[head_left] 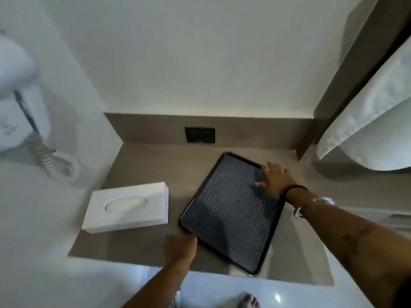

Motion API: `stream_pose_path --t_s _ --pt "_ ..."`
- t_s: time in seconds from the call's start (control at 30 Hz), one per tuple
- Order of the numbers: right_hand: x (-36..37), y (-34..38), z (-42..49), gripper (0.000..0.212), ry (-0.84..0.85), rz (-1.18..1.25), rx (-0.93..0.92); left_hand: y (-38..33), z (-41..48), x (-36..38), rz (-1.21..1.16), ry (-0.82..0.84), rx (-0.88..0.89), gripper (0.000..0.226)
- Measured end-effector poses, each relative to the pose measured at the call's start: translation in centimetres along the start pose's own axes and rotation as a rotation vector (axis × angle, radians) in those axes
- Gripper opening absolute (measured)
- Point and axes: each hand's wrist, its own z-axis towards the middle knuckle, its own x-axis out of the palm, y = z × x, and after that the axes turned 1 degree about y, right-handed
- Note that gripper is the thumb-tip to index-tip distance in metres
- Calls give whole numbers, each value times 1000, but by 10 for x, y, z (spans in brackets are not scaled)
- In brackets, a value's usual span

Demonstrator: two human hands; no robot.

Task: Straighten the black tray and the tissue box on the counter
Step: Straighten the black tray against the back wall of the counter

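Grey counter (142,172) at frame centre carries the skewed black tray (229,212), stiff and slick I judge, with my right hand (275,180) flat on its upper-right rim, left hand (180,247) at its lower-left corner, grip hidden, tissue box (126,207) left.

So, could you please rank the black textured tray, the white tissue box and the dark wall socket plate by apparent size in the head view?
1. Black textured tray, clearly largest.
2. White tissue box.
3. Dark wall socket plate, smallest, though it sits farther from the camera, which shrinks it somewhat.
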Motion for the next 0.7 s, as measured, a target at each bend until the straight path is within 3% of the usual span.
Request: stream_pose_path --t_s 0.13,0.33,0.47,0.57,0.7 --pt "22 -10 17 66 -67 51 45 2 -4 27 -219 132 -185 39" --pt "35 -19 31 49 -131 143 90 -1 -5 58 -377 200 -229 34" --pt "39 -29 21 49 -212 333 244 -16 -9 56 -284 73 -129 10" --pt "44 -43 1 46 -271 524 437 -36 9 44 -252 45 60 5" --pt "55 -36 -36 36 -351 781 615 -78 50 20 -189 98 331 22"
